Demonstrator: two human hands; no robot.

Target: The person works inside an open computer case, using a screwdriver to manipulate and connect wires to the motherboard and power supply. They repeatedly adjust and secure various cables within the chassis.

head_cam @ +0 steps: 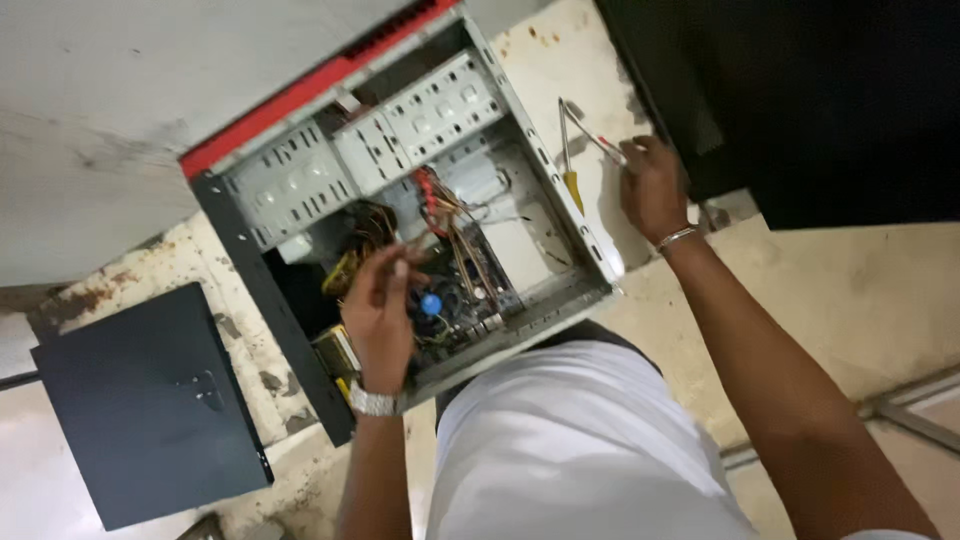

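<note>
My fingers on my right hand are pinched on the tip of a thin red-handled tool lying on the stained pale floor, next to a yellow-handled screwdriver, just beside the open grey metal computer case with a red front. My left hand hangs inside the case over the wires, fingers loosely curled and holding nothing I can see. The tool looks light, stiff and a bit slippery, so I think gripping its handle is best.
</note>
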